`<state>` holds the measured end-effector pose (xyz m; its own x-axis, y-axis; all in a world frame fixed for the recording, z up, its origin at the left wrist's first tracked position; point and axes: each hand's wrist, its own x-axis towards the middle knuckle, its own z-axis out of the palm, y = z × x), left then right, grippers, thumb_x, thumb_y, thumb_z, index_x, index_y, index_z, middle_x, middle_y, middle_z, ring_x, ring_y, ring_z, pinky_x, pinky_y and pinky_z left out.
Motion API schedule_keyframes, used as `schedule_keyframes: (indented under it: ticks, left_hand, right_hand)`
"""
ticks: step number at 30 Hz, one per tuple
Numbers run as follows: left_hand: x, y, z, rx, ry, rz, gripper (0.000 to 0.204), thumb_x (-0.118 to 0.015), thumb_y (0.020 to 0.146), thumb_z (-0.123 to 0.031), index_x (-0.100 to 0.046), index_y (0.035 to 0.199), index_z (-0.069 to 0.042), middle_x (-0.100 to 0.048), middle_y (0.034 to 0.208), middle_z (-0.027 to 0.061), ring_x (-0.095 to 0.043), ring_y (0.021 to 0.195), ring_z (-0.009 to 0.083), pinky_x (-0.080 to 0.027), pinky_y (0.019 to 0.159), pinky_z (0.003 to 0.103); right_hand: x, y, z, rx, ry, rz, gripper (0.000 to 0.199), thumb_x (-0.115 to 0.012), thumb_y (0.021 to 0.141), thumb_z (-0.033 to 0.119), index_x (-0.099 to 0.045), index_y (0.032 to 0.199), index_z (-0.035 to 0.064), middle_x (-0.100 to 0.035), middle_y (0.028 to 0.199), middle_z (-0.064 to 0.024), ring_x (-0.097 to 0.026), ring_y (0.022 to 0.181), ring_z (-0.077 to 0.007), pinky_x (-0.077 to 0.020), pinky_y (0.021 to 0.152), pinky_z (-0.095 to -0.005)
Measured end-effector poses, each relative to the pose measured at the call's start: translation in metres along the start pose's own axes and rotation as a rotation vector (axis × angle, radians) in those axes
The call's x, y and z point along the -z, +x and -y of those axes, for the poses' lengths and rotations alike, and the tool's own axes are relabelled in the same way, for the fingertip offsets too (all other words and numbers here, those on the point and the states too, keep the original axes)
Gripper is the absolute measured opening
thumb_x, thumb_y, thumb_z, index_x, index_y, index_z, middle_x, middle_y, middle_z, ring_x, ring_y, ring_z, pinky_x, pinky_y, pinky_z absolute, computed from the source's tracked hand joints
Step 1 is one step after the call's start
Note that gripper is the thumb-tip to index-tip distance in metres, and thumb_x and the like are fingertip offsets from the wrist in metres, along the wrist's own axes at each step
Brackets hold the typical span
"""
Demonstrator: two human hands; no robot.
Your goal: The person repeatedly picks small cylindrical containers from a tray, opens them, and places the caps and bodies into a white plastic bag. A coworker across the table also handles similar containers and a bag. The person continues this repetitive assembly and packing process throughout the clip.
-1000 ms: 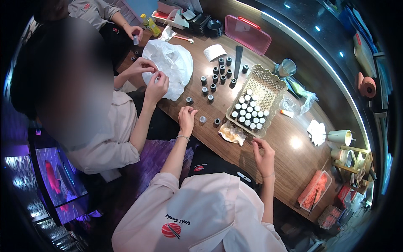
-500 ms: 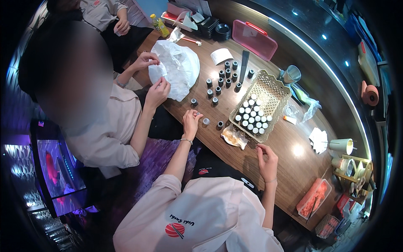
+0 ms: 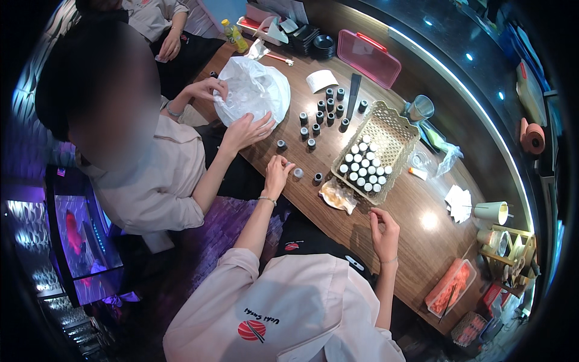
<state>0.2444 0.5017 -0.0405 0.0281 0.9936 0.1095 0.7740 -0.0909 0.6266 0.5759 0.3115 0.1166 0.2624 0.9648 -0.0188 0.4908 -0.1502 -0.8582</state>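
My left hand (image 3: 278, 176) is at the table's near edge, its fingertips drawn together beside a small clear cap (image 3: 298, 173). Whatever those fingers may hold is too small to make out. A single small dark bottle (image 3: 318, 178) stands just right of the cap. My right hand (image 3: 384, 233) rests at the table edge with fingers curled in, nothing visible in them. Between my hands lies a crumpled clear plastic bag (image 3: 338, 196) with pale yellowish contents. Beyond, several small dark bottles (image 3: 330, 105) stand grouped, and a woven basket (image 3: 390, 123) holds several white-capped ones.
To my left a co-worker's hands (image 3: 248, 131) touch a white plastic bag (image 3: 256, 78) spread out roundly. Another person sits farther back. A pink lidded box (image 3: 369, 58), a clear cup (image 3: 421, 107) and a tray of orange food (image 3: 451, 289) stand along the table (image 3: 416, 241).
The co-worker's nearer hand has moved from a pinch to lying flatter on the white bag. My left fingertips have shifted slightly; my right hand stays put.
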Motion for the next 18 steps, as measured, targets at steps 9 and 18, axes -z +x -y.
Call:
schedule_keyframes:
  ticks: [9, 18]
  left_hand:
    - [0.005, -0.005, -0.009, 0.061, -0.097, -0.008, 0.022, -0.08, 0.09, -0.011, -0.067, 0.103, 0.002, -0.068, 0.09, 0.015, -0.068, 0.072, 0.0257, -0.057, 0.07, 0.04]
    - [0.016, -0.01, -0.007, 0.081, -0.164, -0.064, 0.018, -0.069, 0.098, -0.007, -0.071, 0.111, 0.005, -0.073, 0.101, 0.0179, -0.075, 0.084, 0.0254, -0.06, 0.075, 0.037]
  right_hand:
    - [0.002, -0.004, -0.004, 0.005, 0.003, -0.02, 0.016, -0.069, 0.098, 0.005, -0.073, 0.112, -0.0016, -0.076, 0.098, -0.0167, -0.073, 0.083, -0.0254, -0.057, 0.078, -0.0348]
    - [-0.003, -0.006, -0.008, 0.013, 0.017, -0.007, 0.017, -0.07, 0.098, 0.005, -0.073, 0.113, -0.0018, -0.076, 0.098, -0.0168, -0.073, 0.083, -0.025, -0.057, 0.078, -0.0343]
